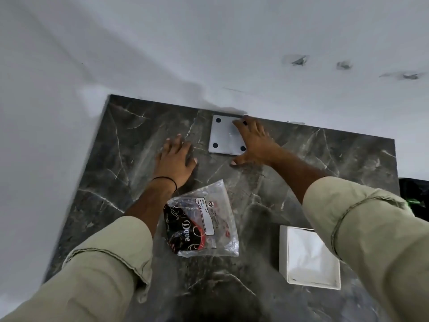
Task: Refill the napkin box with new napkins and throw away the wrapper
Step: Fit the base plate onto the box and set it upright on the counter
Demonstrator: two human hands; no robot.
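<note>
A white square napkin box [310, 257] lies on the dark marble table [130, 145] at the near right, open side up, with white napkins inside. Its flat white base plate [222, 138], with black round feet at the corners, lies at the table's far edge. My right hand [253, 140] rests spread on the plate's right side, fingers over its far right corner and thumb on the table below it. My left hand [175, 159] lies flat on the marble, left of the plate, holding nothing. A clear plastic wrapper [202, 219] with a black and red label lies crumpled between my forearms.
A white wall rises right behind the table's far edge, and the white floor shows to the left. Something black with green stands past the table's right edge [413, 196]. Bare marble shows at the far left and far right.
</note>
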